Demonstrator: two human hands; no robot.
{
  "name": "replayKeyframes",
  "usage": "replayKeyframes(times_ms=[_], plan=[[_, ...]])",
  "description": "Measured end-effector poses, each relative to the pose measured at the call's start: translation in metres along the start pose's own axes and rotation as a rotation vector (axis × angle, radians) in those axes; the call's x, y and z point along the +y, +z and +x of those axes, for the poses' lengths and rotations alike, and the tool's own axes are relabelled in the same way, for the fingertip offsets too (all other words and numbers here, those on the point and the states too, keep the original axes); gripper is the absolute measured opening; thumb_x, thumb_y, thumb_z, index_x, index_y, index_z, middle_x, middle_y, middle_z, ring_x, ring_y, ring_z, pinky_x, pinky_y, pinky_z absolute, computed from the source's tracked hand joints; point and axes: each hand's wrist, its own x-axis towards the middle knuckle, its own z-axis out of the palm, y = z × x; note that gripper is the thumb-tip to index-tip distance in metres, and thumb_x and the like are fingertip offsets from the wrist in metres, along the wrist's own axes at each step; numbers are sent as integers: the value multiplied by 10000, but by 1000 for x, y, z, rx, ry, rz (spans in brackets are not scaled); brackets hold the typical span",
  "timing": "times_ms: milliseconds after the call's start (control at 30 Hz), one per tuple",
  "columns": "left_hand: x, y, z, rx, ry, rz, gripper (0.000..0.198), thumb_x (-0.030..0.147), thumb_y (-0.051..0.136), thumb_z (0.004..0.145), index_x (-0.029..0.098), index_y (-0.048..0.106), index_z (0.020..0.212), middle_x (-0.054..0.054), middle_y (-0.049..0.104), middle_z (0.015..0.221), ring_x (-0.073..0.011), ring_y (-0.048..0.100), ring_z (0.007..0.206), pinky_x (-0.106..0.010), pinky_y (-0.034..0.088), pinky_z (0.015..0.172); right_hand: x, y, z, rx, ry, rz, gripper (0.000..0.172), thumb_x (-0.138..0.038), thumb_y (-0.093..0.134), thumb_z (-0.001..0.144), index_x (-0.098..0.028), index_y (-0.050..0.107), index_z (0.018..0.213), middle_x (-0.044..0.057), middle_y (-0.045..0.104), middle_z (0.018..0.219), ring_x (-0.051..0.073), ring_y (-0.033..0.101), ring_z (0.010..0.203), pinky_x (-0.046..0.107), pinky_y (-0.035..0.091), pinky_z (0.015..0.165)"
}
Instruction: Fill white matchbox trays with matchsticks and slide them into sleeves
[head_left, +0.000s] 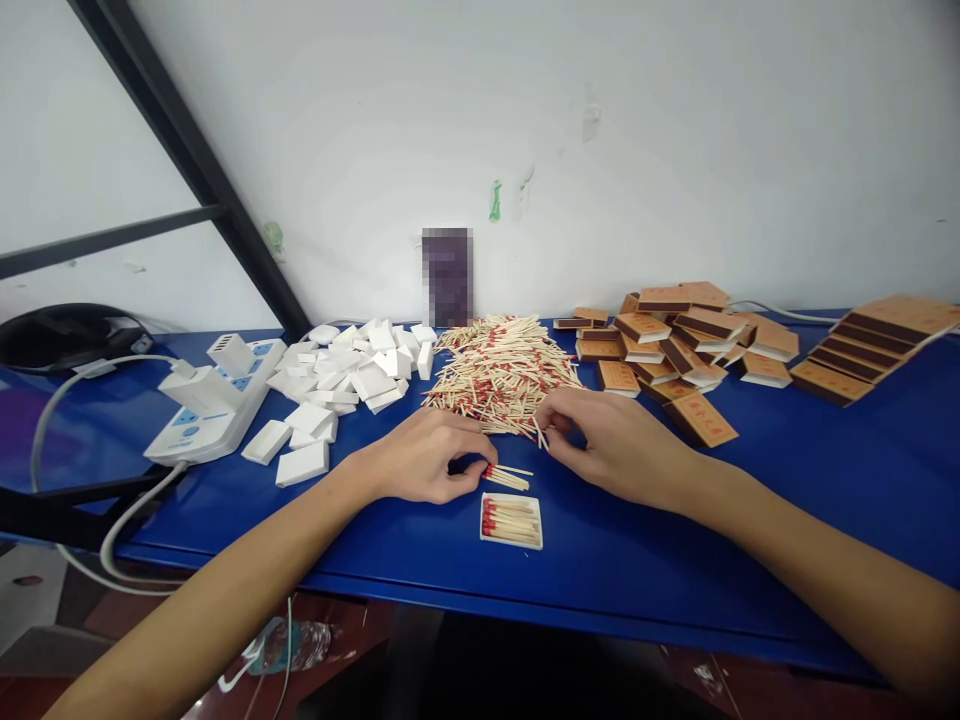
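Between the fingertips of my left hand (439,455) is a small bunch of matches (510,478), red heads toward the hand. Just below it, a white matchbox tray (511,545) lies on the blue table, partly filled with matches, their red heads to the left. My right hand (600,440) is at the front right edge of a large heap of loose matches (510,370), thumb and forefinger pinched on a match (540,434). Whether more than one match is in that pinch is hard to make out.
White empty trays (360,365) are piled left of the heap. Brown matchbox sleeves (701,418) lie scattered on the right, beside a stacked row of matchboxes (874,345). A white power strip (217,410) with cables stands at left, near black headphones (67,340).
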Motion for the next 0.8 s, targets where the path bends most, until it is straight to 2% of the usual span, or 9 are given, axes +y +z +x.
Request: replayKeyframes(times_ms=[100, 200, 267, 367, 533, 667, 800], plan=[[-1, 1, 0, 76, 2, 60, 247, 128, 489, 823, 171, 709, 926, -9, 654, 743, -115, 550, 600, -246, 428, 585, 2, 0, 0, -79, -5, -69, 119, -155, 495, 851, -212, 557, 934, -8, 604, 696, 166, 524, 617, 290, 313, 585], [-7, -1, -1, 118, -12, 193, 271, 131, 460, 838, 176, 707, 940, -23, 650, 768, -140, 577, 675, -267, 445, 632, 4, 1, 0, -110, -82, -97, 224, -106, 481, 851, -210, 603, 1008, 13, 635, 765, 178, 551, 677, 313, 352, 677], [-12, -6, -4, 105, -42, 263, 263, 145, 465, 849, 180, 705, 951, -30, 648, 793, -153, 587, 716, -278, 445, 647, 7, 1, 0, -121, -123, -75, 276, -87, 474, 866, -209, 621, 1067, 36, 647, 847, 188, 575, 752, 327, 378, 738], [-18, -14, -7, 59, -91, 310, 228, 174, 495, 844, 182, 699, 945, -33, 640, 818, -167, 584, 740, -292, 439, 657, 13, 3, 1, -148, -134, -32, 285, -96, 457, 907, -209, 641, 1093, 63, 633, 929, 198, 595, 829, 312, 408, 721], [-20, -17, -9, -4, -120, 317, 171, 203, 535, 842, 177, 693, 902, -42, 620, 845, -176, 571, 767, -302, 430, 674, 16, 4, 1, -150, -134, -103, 243, -171, 412, 977, -192, 654, 985, 69, 581, 909, 181, 579, 757, 290, 417, 647], [-17, -15, -7, -28, -114, 313, 156, 194, 544, 852, 175, 694, 891, -38, 610, 840, -165, 562, 747, -293, 408, 642, 14, 1, 2, -100, -163, -111, 252, -187, 397, 985, -186, 650, 985, 73, 574, 917, 169, 565, 724, 284, 429, 630], [-16, -14, -7, -28, -101, 265, 151, 179, 536, 870, 171, 686, 893, -35, 618, 848, -156, 563, 742, -283, 406, 640, 10, 1, 1, 48, -224, -28, 244, -192, 409, 983, -186, 651, 1014, 91, 570, 984, 172, 572, 772, 307, 463, 687]])
